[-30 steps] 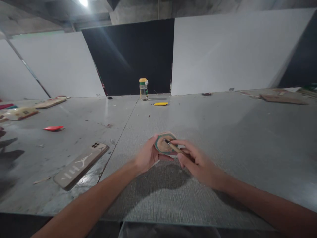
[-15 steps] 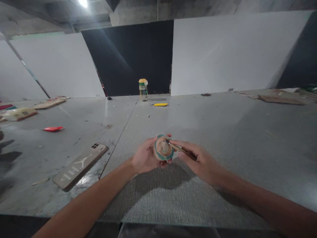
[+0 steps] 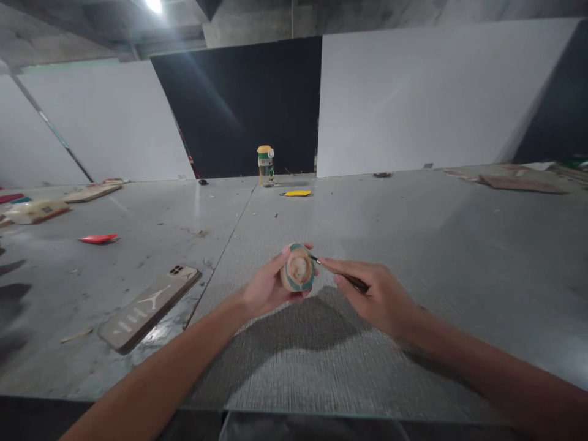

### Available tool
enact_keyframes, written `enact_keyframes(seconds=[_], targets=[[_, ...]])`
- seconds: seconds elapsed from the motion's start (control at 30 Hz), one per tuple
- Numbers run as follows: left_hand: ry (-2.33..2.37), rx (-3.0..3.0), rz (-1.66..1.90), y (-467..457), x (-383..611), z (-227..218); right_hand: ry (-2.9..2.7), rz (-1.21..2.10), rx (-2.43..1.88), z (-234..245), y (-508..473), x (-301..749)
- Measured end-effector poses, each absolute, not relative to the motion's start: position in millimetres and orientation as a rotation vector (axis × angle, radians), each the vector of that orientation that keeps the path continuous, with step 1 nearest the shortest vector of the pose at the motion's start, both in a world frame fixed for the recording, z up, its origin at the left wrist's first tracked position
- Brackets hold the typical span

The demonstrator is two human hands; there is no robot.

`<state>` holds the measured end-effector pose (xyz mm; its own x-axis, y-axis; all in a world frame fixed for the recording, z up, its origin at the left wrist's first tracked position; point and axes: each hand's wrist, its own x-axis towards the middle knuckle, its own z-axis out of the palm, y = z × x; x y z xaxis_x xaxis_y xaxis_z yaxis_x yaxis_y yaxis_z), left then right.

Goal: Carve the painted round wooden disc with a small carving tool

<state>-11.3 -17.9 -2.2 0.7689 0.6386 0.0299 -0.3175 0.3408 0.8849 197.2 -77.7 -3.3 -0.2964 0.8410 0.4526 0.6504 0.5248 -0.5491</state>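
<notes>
A grey surface [image 3: 459,275] fills the head view, backed by a black panel [image 3: 243,110]. Above its near part, the left hand [image 3: 269,285] has its fingers curled around a round piece [image 3: 299,269], hollow face towards the camera. The right hand [image 3: 379,297] has its fingers pinched on a slim tool [image 3: 316,260], tip at the piece's right rim; contact is unclear. A phone [image 3: 149,306] lies left.

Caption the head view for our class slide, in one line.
The left hand holds a teal-banded piece while the right hand holds a slim tool near its edge.
</notes>
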Motion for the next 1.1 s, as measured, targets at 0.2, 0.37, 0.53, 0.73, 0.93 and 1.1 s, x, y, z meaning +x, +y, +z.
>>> enact_keyframes(seconds=[0.2, 0.37, 0.53, 0.73, 0.93, 1.1], targets=[[0.383, 1.073, 0.638, -18, -11, -3, -2.052, 0.339, -1.192, -3, -78, 197], [0.359, 1.114, 0.561, -14, -14, -8, -2.072, 0.360, -1.174, -6, -76, 197], [0.373, 1.142, 0.514, -12, -17, -11, -2.051, 0.468, -1.165, -13, -73, 199], [0.344, 1.116, 0.502, -13, -16, -10, -1.927, 0.731, -1.239, -12, -72, 197], [0.271, 1.065, 0.520, -15, -16, -8, -1.854, 0.838, -1.197, -15, -73, 193], [0.276, 1.062, 0.499, -15, -16, -6, -1.945, 0.581, -1.232, -18, -75, 194]])
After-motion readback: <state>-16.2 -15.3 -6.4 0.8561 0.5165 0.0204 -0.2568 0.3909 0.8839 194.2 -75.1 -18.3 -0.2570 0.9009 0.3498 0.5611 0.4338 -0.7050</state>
